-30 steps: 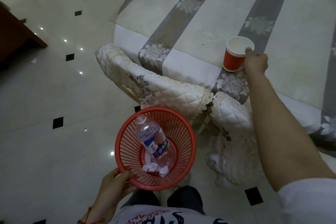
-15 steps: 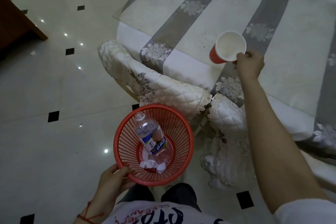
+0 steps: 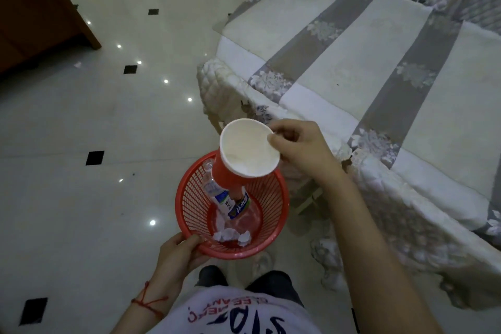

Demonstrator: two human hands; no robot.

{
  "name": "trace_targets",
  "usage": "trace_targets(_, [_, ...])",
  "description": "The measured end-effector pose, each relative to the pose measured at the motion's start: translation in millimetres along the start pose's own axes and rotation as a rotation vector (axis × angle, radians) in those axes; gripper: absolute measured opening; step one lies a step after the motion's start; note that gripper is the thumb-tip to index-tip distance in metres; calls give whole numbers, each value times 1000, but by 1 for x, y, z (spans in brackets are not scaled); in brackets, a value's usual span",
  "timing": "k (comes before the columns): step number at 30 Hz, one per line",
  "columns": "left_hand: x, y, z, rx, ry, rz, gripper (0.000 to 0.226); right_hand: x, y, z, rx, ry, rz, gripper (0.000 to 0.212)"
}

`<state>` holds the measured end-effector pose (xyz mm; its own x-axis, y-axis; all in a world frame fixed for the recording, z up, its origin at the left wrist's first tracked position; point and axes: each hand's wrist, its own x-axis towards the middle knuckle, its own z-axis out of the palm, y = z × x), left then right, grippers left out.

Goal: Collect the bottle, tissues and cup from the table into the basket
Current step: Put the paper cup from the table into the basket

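My right hand [image 3: 301, 146] pinches the rim of a red paper cup [image 3: 245, 156] with a white inside, held above the red plastic basket [image 3: 187, 214]. The cup's base points down into the basket's mouth. My left hand [image 3: 177, 253] grips the basket's near rim and holds it up over the floor. Inside the basket a clear plastic bottle [image 3: 222, 198] with a blue and white label leans against the wall, cap up. Crumpled white tissues [image 3: 230, 234] lie on the basket's bottom.
The table [image 3: 352, 68] with a grey and white striped cloth stands to the right. A chair with a quilted white cover [image 3: 217, 84] is tucked against its near edge. Glossy tiled floor [image 3: 81, 171] spreads to the left, with dark wooden furniture [image 3: 35, 8] at the far left.
My right hand has lifted the cup off the table and carried it down and left to just above the basket. The basket stays held in my left hand.
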<state>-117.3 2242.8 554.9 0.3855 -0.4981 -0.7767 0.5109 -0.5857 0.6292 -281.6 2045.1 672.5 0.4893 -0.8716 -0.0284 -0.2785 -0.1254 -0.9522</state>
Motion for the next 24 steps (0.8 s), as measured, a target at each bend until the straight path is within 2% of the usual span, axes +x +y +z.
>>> trace_targets(5, [0,0,-30,-87,68,20,10,-8,7,66,-221,-325,45,14])
trace_targets(9, [3,-2,-52,-136,144,11,13,-10,25,111,-496,-521,85,25])
trace_targets(12, [2,-6,-71,-174,182,2,14,-4,30,129,-577,-469,102,34])
trace_targets(18, [5,-13,-116,-253,268,-26,10,10,27,162,-486,-357,77,31])
trace_targets(21, [10,-15,-140,-288,311,-45,10,14,36,181,-408,-327,116,28])
trace_targets(24, [16,-16,-168,-327,344,-58,14,17,54,202,-438,-291,173,26])
